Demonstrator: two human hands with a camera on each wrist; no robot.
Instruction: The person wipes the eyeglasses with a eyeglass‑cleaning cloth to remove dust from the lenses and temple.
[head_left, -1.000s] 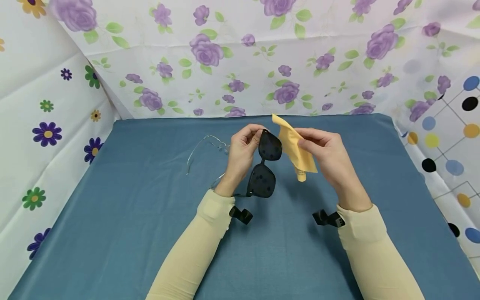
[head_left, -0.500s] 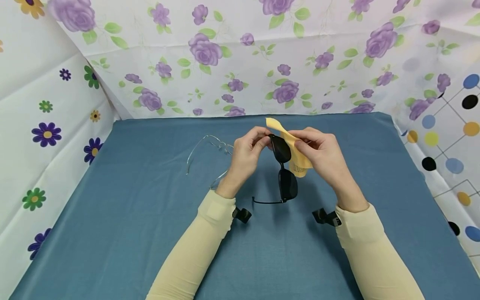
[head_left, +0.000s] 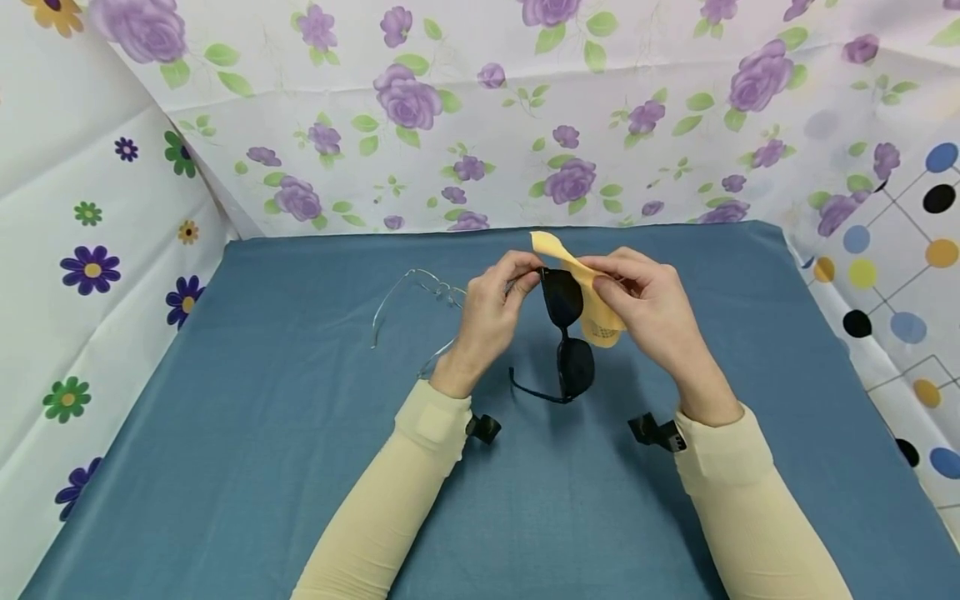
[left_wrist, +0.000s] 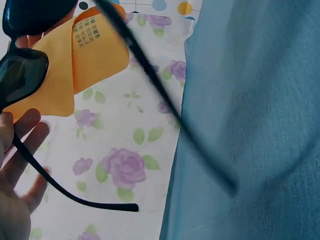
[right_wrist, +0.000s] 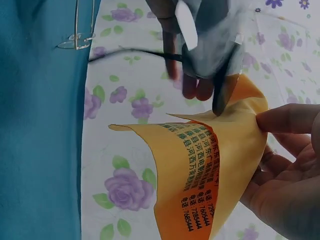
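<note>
Black sunglasses hang on end above the table, lenses one above the other, in the head view. My left hand pinches them at the upper corner, by the hinge. In the left wrist view both temples of the sunglasses stick out unfolded. A yellow cloth with printed characters is pinched in my right hand, folded over and just right of the upper lens. Whether the cloth touches the lens I cannot tell. Blurred lenses stand beyond the cloth in the right wrist view.
Thin wire-framed eyeglasses lie on the blue tablecloth, partly behind my left hand. A flowered curtain rises along the table's back edge, and patterned sheets flank both sides. A small black camera sits on each wrist.
The sunglasses have moved right and turned, bringing them against or near the cloth. My right hand has shifted slightly left with the cloth. Over the last half second the lower temple has swung a little.
</note>
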